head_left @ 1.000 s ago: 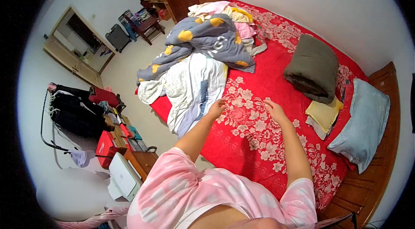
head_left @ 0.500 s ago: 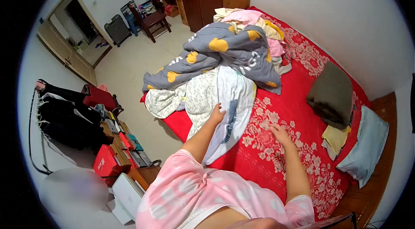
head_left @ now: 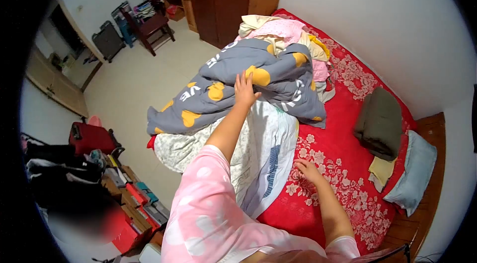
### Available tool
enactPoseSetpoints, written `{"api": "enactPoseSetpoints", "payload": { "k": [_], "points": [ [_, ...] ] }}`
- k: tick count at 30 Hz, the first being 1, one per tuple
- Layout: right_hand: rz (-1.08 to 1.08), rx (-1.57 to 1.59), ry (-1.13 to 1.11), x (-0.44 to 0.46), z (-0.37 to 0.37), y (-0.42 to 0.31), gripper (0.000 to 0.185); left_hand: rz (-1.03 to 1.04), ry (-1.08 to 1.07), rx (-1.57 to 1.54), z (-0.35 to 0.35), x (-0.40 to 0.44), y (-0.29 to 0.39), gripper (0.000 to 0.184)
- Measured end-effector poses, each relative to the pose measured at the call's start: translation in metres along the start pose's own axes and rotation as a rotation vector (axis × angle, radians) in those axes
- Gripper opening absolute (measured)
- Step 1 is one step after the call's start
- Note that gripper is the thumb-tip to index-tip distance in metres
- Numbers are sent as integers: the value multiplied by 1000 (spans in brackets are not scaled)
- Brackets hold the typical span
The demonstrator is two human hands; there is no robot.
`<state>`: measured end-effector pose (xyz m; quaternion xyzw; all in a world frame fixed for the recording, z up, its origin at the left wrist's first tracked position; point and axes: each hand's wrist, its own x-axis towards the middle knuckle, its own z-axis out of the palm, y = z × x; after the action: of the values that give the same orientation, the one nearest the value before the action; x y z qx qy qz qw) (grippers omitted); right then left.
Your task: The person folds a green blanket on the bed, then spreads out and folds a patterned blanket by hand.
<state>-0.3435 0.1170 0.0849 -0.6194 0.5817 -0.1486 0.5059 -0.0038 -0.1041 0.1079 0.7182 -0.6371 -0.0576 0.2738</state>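
My left hand (head_left: 245,92) reaches over the grey quilt with yellow patches (head_left: 223,72), its fingers spread at the quilt's near side; whether it touches the cloth I cannot tell. Beneath and nearer lies a rumpled white quilt (head_left: 243,149) with a blue striped part. My right hand (head_left: 309,169) is over the red flowered bedsheet (head_left: 348,198), just right of the white quilt, fingers apart and holding nothing. Behind the grey quilt are heaped pink and cream cloths (head_left: 278,29).
A folded dark green blanket (head_left: 380,124), a yellow cloth (head_left: 381,169) and a light blue pillow (head_left: 413,171) lie at the right by the wooden headboard (head_left: 432,163). Beyond the bed stand a wardrobe (head_left: 223,0), chair (head_left: 152,25) and suitcase (head_left: 108,41). Boxes (head_left: 134,198) are at lower left.
My left hand has moved forward from the white quilt to the grey one, its arm stretched out. My right hand stays over the red sheet. The view has shifted toward the bed's far end.
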Motion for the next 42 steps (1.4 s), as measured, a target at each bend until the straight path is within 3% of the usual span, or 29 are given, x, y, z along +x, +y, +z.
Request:
{"api": "enactPoseSetpoints", "payload": {
  "k": [3, 6, 7, 11, 13, 14, 19, 20, 23, 24, 26, 28, 29, 32, 34, 35, 38, 40, 42],
  "points": [
    [12, -6, 40, -4, -3, -8, 32, 104, -74, 108, 0, 38, 6, 86],
    [70, -32, 34, -11, -6, -1, 33, 201, -98, 302, 42, 73, -15, 68],
    [135, -8, 24, -15, -7, -4, 33, 195, -24, 203, 51, 75, -21, 46],
    [266, -6, 35, -22, -7, 23, 33, 72, -364, 124, 68, 92, -31, 27],
    [263, -20, 34, -27, -10, -14, 33, 65, -440, 88, 66, 69, -31, 22],
    [255, -25, 29, -28, -10, -27, 33, 144, -420, 96, 82, 58, -37, 28],
    [232, 144, -8, -11, 1, 9, 31, 291, -591, -21, 52, -67, 4, 36],
    [121, -7, -1, -10, 2, -13, 32, 254, -635, -69, 39, -98, 21, 38],
    [148, 318, -47, 9, 13, 5, 32, 296, -730, -144, 34, -190, 46, 35],
    [114, 215, -28, 9, 13, -11, 30, 296, -749, -180, 31, -218, 50, 36],
    [272, 242, -78, 22, 13, 5, 27, 364, -779, -247, 27, -268, 48, 37],
    [191, 296, -61, 20, 17, 0, 27, 406, -877, -278, 25, -301, 32, 35],
    [152, 318, -52, 16, 17, -4, 27, 326, -1045, -399, 27, -306, 22, 30],
    [212, 360, -69, 6, 12, -15, 28, 177, -763, -498, -10, -266, 17, 26],
    [233, 390, -65, -5, 9, -20, 29, 189, -396, -609, -54, -216, 20, 27],
    [208, 378, -58, -7, 7, -10, 29, 217, -279, -505, -82, -185, 22, 33],
    [201, 350, 10, -33, 1, -12, 29, 32, 178, -180, -64, -127, -2, 80],
    [248, 304, 75, -63, -5, -48, 29, -270, 93, 14, -46, -107, -14, 106],
    [222, 404, 84, -74, -7, -18, 30, -344, 63, -128, 4, -111, -42, 110]
  ]
}}
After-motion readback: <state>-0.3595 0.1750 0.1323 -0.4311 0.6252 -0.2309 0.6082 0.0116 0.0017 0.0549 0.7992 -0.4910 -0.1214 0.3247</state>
